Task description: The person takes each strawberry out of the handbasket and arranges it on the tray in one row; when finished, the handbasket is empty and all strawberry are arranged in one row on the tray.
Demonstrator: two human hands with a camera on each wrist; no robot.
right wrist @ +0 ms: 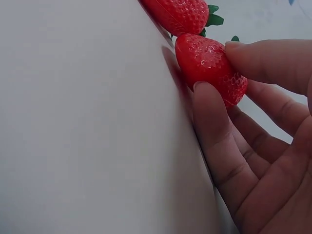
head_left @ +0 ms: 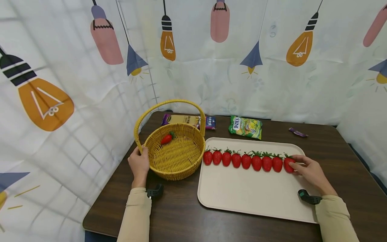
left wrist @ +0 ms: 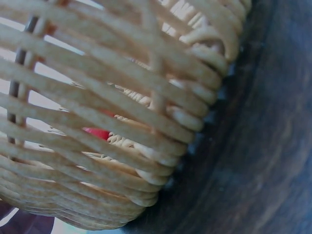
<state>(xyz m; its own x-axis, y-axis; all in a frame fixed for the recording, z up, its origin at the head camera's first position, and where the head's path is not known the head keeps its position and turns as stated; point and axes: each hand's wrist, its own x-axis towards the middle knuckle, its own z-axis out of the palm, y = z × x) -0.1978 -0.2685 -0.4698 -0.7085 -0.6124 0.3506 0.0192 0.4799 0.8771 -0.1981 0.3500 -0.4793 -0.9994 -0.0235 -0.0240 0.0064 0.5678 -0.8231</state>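
At the right end of a row of several red strawberries [head_left: 237,160], my right hand [head_left: 309,171] pinches the last strawberry [head_left: 288,165] between thumb and fingers. In the right wrist view that strawberry [right wrist: 209,66] touches the tray, with its neighbour close by. The row lies on a cream tray [head_left: 248,191], leaves pointing to the back. My left hand [head_left: 139,166] holds the yellow wicker basket [head_left: 178,173] at its left rim, by the handle's base. One strawberry [head_left: 166,139] lies inside the basket; a bit of red shows through the weave [left wrist: 146,97] in the left wrist view.
Behind the basket lies a gold and purple snack packet [head_left: 184,119]. A green FOX'S candy bag [head_left: 246,127] sits behind the tray, and a small purple wrapped sweet [head_left: 298,132] is at the back right. A patterned curtain [head_left: 193,77] hangs behind the dark wooden table [head_left: 178,215].
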